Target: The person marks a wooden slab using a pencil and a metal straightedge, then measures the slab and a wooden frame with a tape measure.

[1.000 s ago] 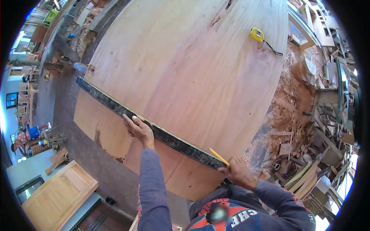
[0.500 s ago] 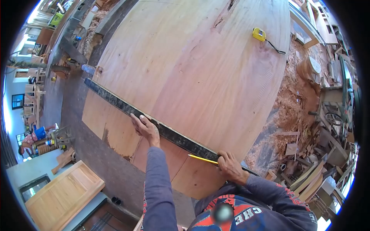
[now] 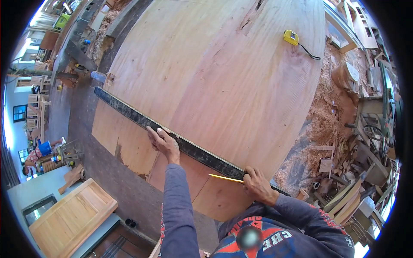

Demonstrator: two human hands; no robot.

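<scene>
A long dark straightedge (image 3: 129, 112), worn and with a pale far edge, lies slantwise across a large plywood sheet (image 3: 232, 94). At its middle, my left hand (image 3: 165, 145) holds it against the wood, thumb on top and fingers bent at the near side. My right hand (image 3: 259, 187) is closed at the near right end of the straightedge, touching it. From that hand a yellow pencil (image 3: 226, 178) sticks out leftward, its tip over the plywood on the near side of the straightedge. Part of the right fingers is hidden.
A yellow tape measure (image 3: 291, 37) rests on the far right of the sheet. Wood shavings (image 3: 320, 116) and offcuts cover the right side. At lower left lies a wooden panel door (image 3: 73, 215). A person (image 3: 41, 152) bends over at far left.
Both hands and the straightedge keep nearly the same place. The view has shifted very slightly, and the pencil tip sits a touch lower.
</scene>
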